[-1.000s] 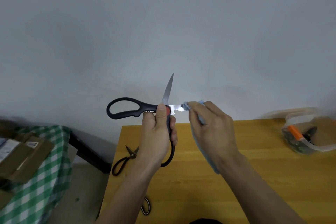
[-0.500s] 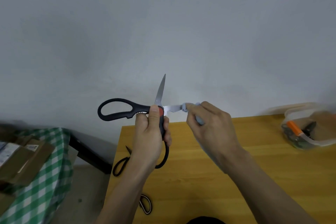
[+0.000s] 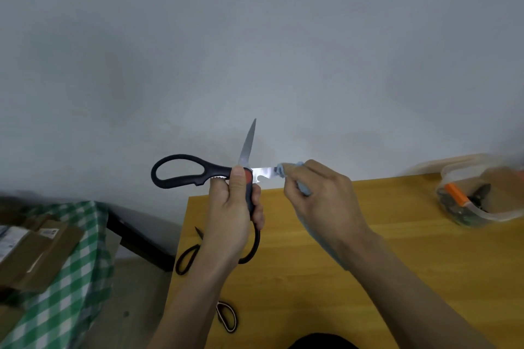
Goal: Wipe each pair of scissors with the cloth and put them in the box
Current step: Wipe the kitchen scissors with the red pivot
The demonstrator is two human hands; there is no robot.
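I see black-handled scissors (image 3: 198,173) with an orange-red pivot and silver blades, mid frame. Cloth (image 3: 286,168) pale blue. Table (image 3: 397,263) yellow-orange wood grain. Box (image 3: 482,195), right edge, clear plastic, something orange inside. Lower left: green-and-white check tablecloth (image 3: 71,292), brown cartons (image 3: 37,252). Wall (image 3: 255,37) plain grey.

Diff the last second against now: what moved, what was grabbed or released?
The right hand slid the cloth outward along the horizontal blade, from beside the pivot toward the tip, baring more steel. Nothing was grabbed or let go. The left hand still grips the open scissors at the pivot; the other scissors and the box lie unchanged on the table.
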